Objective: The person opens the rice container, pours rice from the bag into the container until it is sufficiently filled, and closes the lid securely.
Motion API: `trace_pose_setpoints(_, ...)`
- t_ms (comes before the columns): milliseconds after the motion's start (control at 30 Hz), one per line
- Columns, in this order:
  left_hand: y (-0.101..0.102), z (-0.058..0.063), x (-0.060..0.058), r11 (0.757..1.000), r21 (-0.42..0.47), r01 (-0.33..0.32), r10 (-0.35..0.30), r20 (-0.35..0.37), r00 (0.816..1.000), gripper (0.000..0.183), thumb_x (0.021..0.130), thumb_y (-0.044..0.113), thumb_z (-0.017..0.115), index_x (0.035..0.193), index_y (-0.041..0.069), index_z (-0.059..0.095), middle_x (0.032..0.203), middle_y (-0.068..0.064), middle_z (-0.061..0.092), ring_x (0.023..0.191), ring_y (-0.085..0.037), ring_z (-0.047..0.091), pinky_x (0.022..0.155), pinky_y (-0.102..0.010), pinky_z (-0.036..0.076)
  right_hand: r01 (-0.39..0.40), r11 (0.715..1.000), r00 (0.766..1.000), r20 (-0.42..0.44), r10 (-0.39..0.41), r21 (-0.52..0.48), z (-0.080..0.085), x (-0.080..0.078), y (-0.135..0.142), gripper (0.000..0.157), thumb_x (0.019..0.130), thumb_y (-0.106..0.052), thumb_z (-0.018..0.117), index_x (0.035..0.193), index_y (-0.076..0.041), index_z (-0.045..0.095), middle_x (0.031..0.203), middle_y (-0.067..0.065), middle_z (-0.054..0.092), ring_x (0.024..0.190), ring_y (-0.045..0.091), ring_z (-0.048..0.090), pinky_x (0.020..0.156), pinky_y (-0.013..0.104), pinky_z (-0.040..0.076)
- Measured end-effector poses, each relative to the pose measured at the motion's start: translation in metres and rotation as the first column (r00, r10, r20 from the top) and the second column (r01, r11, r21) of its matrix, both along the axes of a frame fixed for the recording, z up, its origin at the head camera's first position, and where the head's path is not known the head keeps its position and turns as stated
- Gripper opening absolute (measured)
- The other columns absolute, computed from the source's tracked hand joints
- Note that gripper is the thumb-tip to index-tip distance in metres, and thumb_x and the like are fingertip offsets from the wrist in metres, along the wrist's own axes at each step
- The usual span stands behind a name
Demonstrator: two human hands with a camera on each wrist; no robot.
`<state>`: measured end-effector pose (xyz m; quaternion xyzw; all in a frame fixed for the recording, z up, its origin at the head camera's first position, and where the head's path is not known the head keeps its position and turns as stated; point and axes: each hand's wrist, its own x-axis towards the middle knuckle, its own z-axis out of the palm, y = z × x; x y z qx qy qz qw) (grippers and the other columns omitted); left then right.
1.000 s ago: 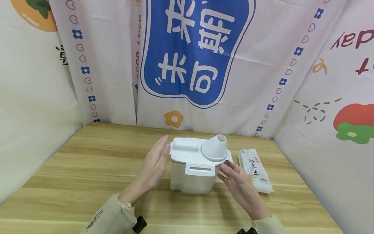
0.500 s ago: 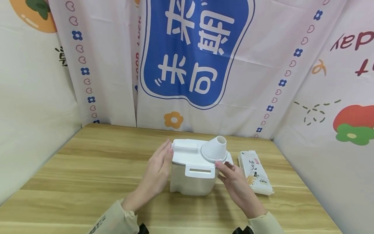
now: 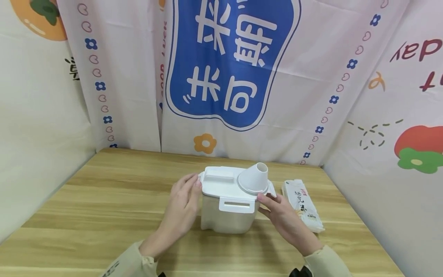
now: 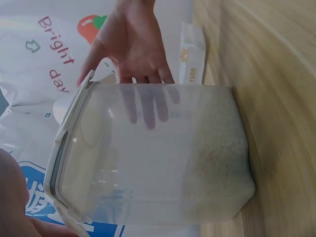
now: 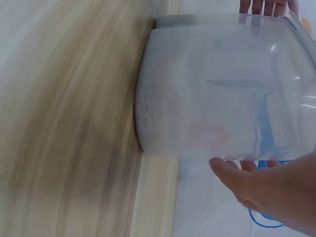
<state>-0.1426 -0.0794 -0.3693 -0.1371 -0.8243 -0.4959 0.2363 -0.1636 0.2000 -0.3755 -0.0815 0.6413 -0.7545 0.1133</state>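
A translucent storage box (image 3: 228,221) with a white lid (image 3: 221,187) stands upright on the wooden table. Pale grains (image 4: 217,153) fill its lower part. A white cone-shaped spout (image 3: 254,179) rises from the lid's right side, and a slotted white clip (image 3: 237,205) lies at the front. At the lid's left end, my left hand (image 3: 181,202) touches the side clip with extended fingers. My right hand (image 3: 287,219) rests at the opposite end. Its thumb touches the lid's edge near the flared right clip (image 3: 272,188), while its fingers lie along the box's side, partly hidden in the head view.
A white printed packet (image 3: 302,204) lies on the table (image 3: 114,207) to the right of the box, just beyond my right hand. Printed cloth (image 3: 135,77) hangs along the back and both sides of the table.
My left fingers have come down onto the left clip, which now sticks outward a little. My right thumb has shifted slightly left along the lid's edge. The box stays in place.
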Motion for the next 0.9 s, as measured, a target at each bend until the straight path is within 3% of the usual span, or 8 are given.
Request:
trace_pose_setpoints(200,-0.004,-0.002,0.001,1.0,-0.012,0.009,-0.009,-0.023,1.0,0.043,0.106,0.027,0.044,0.129,-0.006,0.059,0.136,-0.017,0.053,0.127,-0.032,0.043,0.106,-0.054,0.036,0.005,1.0,0.999,-0.051,-0.005,-0.005,0.004,-0.003,0.01,0.055,0.095,-0.008,0.061,0.141,0.009,0.036,0.133,0.014,0.051,0.12,0.021,0.052,0.109,0.043,0.037)
trace_pose_setpoints(333,-0.006,-0.003,0.0,1.0,-0.018,0.014,-0.015,-0.051,0.999,0.041,0.106,0.024,0.046,0.126,-0.008,0.06,0.134,-0.016,0.055,0.125,-0.031,0.046,0.106,-0.052,0.038,-0.03,1.0,0.997,-0.071,0.029,-0.006,0.006,-0.007,0.015,0.057,0.095,-0.006,0.06,0.144,0.011,0.034,0.14,0.021,0.046,0.122,0.024,0.052,0.108,0.041,0.038)
trace_pose_setpoints(467,-0.006,-0.004,-0.001,1.0,-0.022,0.015,-0.016,-0.062,0.998,0.04,0.105,0.023,0.047,0.126,-0.008,0.06,0.133,-0.016,0.055,0.125,-0.031,0.047,0.106,-0.051,0.039,-0.074,0.997,0.995,-0.06,0.074,0.01,0.006,-0.012,0.019,0.061,0.095,-0.006,0.061,0.145,0.012,0.031,0.146,0.024,0.039,0.126,0.024,0.05,0.108,0.041,0.038)
trace_pose_setpoints(767,-0.003,-0.01,-0.001,0.999,-0.033,0.026,-0.027,-0.058,0.998,0.042,0.105,0.025,0.047,0.131,-0.007,0.057,0.137,-0.016,0.053,0.126,-0.031,0.048,0.107,-0.049,0.039,-0.177,0.984,0.984,-0.001,0.177,-0.005,0.008,-0.02,0.029,0.058,0.098,-0.008,0.057,0.146,0.011,0.03,0.141,0.015,0.047,0.125,0.023,0.049,0.11,0.044,0.036)
trace_pose_setpoints(900,0.001,-0.013,-0.001,0.999,-0.016,0.034,-0.035,-0.075,0.997,0.042,0.105,0.023,0.048,0.132,-0.009,0.055,0.138,-0.018,0.052,0.124,-0.032,0.051,0.103,-0.042,0.043,-0.187,0.982,0.982,0.033,0.187,-0.016,0.01,-0.021,0.029,0.058,0.098,-0.01,0.058,0.146,0.009,0.031,0.145,0.015,0.043,0.129,0.025,0.046,0.112,0.045,0.033)
